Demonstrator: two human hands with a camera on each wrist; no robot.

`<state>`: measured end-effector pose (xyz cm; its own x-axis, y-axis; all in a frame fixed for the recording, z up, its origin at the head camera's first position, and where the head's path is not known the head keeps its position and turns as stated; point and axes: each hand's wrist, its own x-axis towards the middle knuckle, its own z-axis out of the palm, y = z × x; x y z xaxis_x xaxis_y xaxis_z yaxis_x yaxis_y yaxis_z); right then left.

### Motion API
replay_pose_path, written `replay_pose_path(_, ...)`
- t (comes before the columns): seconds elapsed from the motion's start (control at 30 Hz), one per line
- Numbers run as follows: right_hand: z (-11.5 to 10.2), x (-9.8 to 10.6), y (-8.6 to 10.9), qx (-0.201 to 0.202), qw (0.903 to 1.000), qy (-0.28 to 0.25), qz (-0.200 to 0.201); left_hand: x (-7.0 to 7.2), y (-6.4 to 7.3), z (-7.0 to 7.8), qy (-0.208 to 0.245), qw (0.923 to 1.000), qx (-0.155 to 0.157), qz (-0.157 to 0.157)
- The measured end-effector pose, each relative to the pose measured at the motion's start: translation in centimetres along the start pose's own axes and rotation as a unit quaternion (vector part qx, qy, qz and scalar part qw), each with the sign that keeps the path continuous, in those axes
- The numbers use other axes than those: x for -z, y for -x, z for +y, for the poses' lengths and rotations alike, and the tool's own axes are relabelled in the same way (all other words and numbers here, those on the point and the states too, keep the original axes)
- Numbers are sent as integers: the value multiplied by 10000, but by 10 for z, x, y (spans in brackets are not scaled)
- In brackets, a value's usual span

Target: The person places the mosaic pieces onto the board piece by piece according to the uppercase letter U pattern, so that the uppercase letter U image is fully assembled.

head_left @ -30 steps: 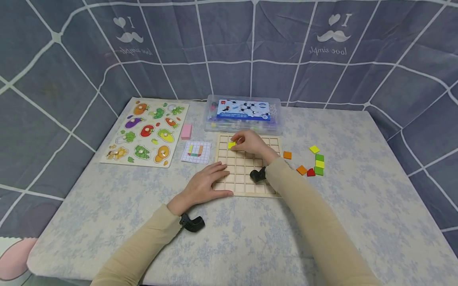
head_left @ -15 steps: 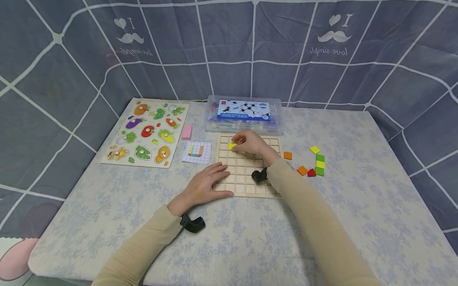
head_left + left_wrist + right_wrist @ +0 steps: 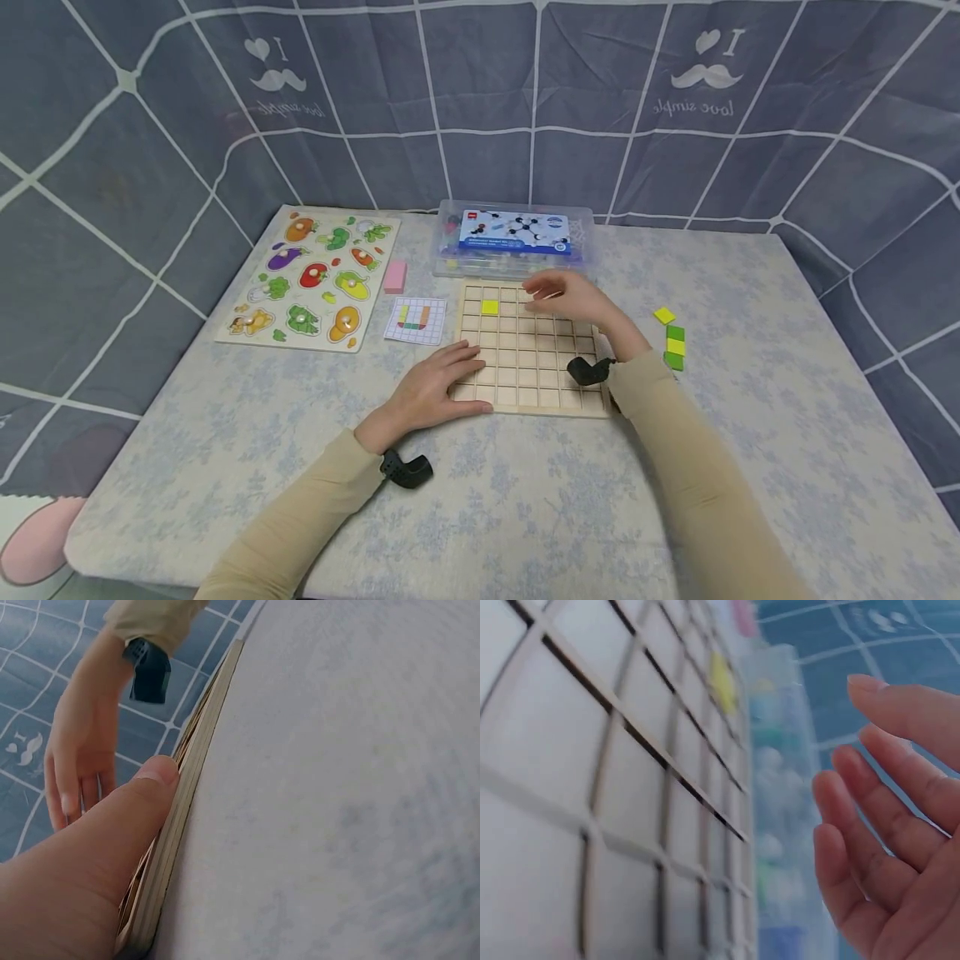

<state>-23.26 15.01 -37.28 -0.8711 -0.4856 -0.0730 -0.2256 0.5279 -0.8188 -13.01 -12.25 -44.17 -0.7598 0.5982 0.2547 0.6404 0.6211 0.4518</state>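
Head view: tile row (image 3: 675,347), long axis fore-and-aft, lay right of our nearer, empty, loose-fingered right hand (image 3: 570,297); our left hand (image 3: 431,386), spread, rested on grid board (image 3: 528,343).

Head view: cells of the grid board (image 3: 517,358) are hidden by the left hand (image 3: 429,387) at the board's 9 o'clock and by the right hand (image 3: 572,298) at 1 o'clock. Small print on the box label (image 3: 515,233), toward the frame's 1 o'clock: illegible. Left wrist view: left hand cut off at 8 o'clock. Right wrist view: yellow tile (image 3: 722,682) blurred at 12 o'clock; right hand cut off at 4 o'clock.
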Motion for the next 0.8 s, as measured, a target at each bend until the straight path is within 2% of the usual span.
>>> replay_pose_path(0.23,16,36,44,-187,9972,-32,726,0,1,1,66,10000,-8,-8)
replay_pose_path(0.47,43,60,80,-499,9868,271,1520,1,0,1,16,10000,-65,-10)
replay_pose_path(0.7,120,67,84,-621,9744,-180,2154,2,0,2,9,10000,-74,-25)
replay_pose_path(0.8,132,65,84,-639,9708,-91,2312,1,0,2,2,10000,-52,-35)
